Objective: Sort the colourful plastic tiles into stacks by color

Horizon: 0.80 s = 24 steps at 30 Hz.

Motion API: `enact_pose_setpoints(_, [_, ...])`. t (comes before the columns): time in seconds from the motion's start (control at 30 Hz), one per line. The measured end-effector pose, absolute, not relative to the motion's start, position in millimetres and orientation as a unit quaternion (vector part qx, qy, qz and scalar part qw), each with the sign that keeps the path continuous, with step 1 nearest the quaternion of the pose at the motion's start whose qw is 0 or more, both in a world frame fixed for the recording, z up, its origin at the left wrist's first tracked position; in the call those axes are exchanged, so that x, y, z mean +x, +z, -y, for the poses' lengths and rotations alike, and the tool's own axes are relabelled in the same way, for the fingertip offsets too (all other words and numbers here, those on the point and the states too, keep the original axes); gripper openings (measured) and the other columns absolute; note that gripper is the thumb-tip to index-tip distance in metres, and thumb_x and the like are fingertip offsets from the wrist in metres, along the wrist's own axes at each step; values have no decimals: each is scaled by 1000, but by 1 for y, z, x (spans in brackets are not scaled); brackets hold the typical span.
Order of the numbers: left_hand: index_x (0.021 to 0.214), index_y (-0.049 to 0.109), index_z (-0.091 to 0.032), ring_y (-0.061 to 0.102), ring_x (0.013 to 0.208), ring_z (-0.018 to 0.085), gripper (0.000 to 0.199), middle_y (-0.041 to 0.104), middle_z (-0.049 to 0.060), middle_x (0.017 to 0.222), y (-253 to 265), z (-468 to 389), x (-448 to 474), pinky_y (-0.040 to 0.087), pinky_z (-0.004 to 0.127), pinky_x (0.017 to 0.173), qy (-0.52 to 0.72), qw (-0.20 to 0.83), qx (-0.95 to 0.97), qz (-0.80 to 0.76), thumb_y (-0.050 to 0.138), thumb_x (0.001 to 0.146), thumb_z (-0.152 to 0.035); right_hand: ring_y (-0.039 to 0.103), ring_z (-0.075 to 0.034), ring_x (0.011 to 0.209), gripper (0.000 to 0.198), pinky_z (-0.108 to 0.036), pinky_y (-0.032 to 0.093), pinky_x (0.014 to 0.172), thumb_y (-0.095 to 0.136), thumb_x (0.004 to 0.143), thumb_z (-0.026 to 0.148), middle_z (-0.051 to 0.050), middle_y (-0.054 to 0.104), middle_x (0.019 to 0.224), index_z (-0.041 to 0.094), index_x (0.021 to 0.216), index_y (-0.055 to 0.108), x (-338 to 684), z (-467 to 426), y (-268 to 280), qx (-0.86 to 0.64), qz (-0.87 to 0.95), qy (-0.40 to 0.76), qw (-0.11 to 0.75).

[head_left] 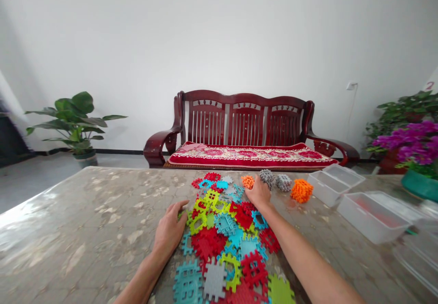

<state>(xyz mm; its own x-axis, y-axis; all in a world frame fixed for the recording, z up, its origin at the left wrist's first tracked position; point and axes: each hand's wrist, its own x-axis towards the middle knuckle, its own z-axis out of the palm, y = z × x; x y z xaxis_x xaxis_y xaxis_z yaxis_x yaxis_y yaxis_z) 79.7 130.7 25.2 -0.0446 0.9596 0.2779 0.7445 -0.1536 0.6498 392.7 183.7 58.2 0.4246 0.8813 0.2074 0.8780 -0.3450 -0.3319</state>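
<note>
A heap of flat interlocking plastic tiles in red, blue, lime green and grey lies down the middle of the table, including a grey tile and a red tile near me. My left hand rests at the heap's left edge, its fingers and thumb apart beside a green tile. Beyond the heap, my right hand has its thumb and fingers around a small orange block cube. A dark grey block cube stands just past that hand, partly hidden. To its right are a lighter grey cube and a larger orange cube.
Clear plastic boxes stand at the right, one with something red inside. The patterned tablecloth covers the table. Behind it is a dark red wooden bench. Purple flowers stand far right, and a potted plant at left.
</note>
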Motion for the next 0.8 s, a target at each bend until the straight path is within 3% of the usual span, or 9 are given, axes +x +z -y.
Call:
enact_pose_setpoints(0.27, [121,64,-20,67,105,23,41,67,10,121,26,-131,80,50,38,95,349,161,673,-633,45,85,-28,61,-30,112,62,-36,46,91,62,81,30,-16,66,120,13,138,44,392,-182,58,-810,543,11,221])
enact_pose_setpoints(0.43, [122,63,-21,67,104,22,41,67,10,121,26,-131,80,50,37,96,347,159,671,-635,45,86,-27,58,-28,120,66,-35,43,102,61,76,22,-17,62,130,11,140,46,411,-162,52,-772,564,30,291])
enact_pose_setpoints(0.6, [123,61,-23,66,107,21,40,68,9,121,25,-132,80,49,35,99,338,155,678,-634,45,88,-27,59,-24,120,55,-36,44,103,58,74,21,-10,65,130,16,129,58,442,-119,37,-665,612,202,376])
enact_pose_setpoints(0.67, [124,61,-23,65,109,21,40,67,8,123,25,-132,80,48,36,100,331,154,682,-634,44,88,-28,57,-25,123,61,-39,43,105,63,72,26,-9,63,133,18,132,57,449,-101,35,-618,648,254,366])
enact_pose_setpoints(0.8, [123,62,-24,64,114,22,39,68,7,125,27,-131,80,47,36,102,326,147,691,-628,44,89,-29,55,-28,123,64,-44,39,108,71,64,25,-7,64,132,22,128,63,447,-79,42,-607,705,203,305])
